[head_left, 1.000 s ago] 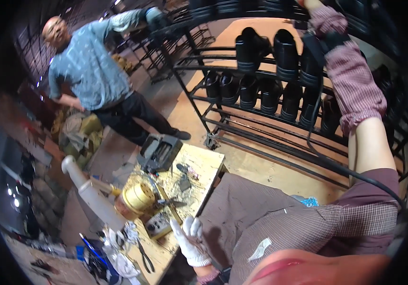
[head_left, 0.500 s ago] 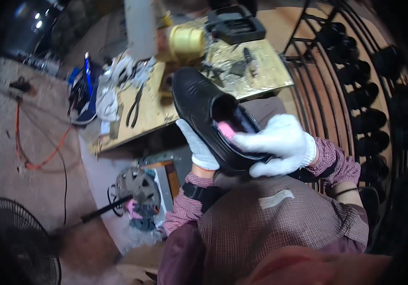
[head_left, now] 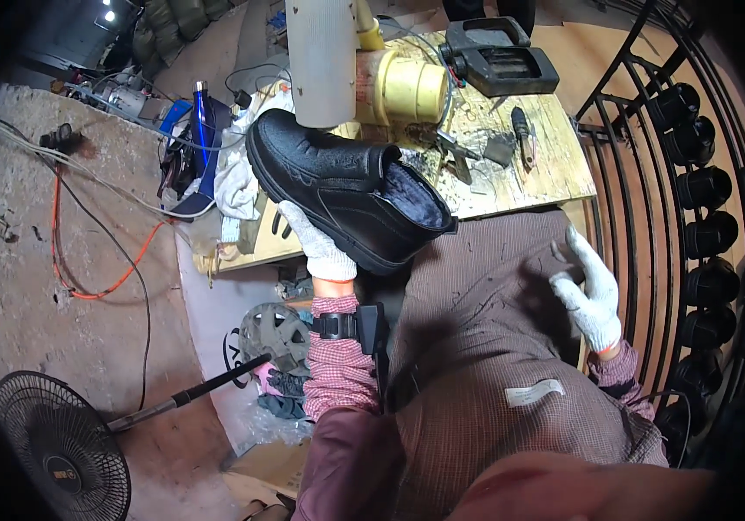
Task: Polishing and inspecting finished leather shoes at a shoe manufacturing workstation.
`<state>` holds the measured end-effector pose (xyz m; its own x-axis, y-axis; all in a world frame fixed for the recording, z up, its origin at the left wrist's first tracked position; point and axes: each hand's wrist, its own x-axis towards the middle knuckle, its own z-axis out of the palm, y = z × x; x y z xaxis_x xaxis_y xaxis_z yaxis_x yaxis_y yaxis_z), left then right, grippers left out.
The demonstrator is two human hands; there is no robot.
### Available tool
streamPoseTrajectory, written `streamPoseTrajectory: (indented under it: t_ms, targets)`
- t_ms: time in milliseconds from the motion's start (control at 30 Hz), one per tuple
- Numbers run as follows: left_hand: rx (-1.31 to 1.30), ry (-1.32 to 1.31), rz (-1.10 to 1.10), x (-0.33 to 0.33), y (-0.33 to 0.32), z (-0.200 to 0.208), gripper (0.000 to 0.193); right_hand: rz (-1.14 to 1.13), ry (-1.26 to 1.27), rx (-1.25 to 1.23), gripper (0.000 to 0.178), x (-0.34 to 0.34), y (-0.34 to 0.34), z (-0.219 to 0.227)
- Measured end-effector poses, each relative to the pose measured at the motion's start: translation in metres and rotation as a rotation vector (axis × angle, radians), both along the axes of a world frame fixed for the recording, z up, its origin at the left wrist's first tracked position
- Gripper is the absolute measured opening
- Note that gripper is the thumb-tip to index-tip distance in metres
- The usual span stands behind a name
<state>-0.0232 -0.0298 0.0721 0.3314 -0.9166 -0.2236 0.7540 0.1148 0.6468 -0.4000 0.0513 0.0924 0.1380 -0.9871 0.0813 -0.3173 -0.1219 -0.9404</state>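
Observation:
A black leather slip-on shoe (head_left: 329, 187) is held up over the near edge of the work table, its toe pointing to the upper left. My left hand (head_left: 316, 247), in a white knit glove, grips it from below along the sole; most of the fingers are hidden under the shoe. Dark fuzzy lining (head_left: 414, 201) shows in the shoe's opening, which faces up and right. My right hand (head_left: 594, 300), gloved the same way, is off to the right above my lap. Its fingers are spread and hold nothing.
Pliers-like tools and a screwdriver (head_left: 523, 139) lie on the wooden table (head_left: 563, 174), beside a yellow cylindrical fixture (head_left: 411, 89) and a black tray-like case (head_left: 502, 65). Black shoes fill the rack (head_left: 633, 204) at right. A fan (head_left: 60, 443) stands lower left; cables cross the floor.
My right hand has left the shoe's opening and moved right, its fingers spreading. The shoe has shifted left and turned in my left hand. The pink patch inside it no longer shows.

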Motion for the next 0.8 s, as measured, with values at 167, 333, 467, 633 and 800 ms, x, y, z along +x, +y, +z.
streamPoseTrajectory:
  t_ms: [167,333,467,633,800]
  targets:
    - [0.062,-0.054,0.105,0.014,-0.011,0.005,0.077,-0.074,0.018,0.065,0.068,0.002,-0.002,-0.010]
    - [0.067,-0.106,0.093,0.013,-0.011,0.008,0.073,-0.016,-0.053,0.182,0.068,0.008,-0.014,-0.005]
    - [0.094,-0.158,0.087,-0.001,-0.020,0.016,0.069,0.012,-0.076,0.195,0.068,0.017,-0.017,-0.001]
    - [0.131,-0.159,0.163,0.018,-0.019,0.013,0.071,0.032,-0.053,0.197,0.068,0.016,-0.012,-0.011]
    - [0.074,-0.178,0.140,0.016,0.007,0.020,0.075,0.020,-0.037,0.220,0.068,0.012,-0.008,-0.020]
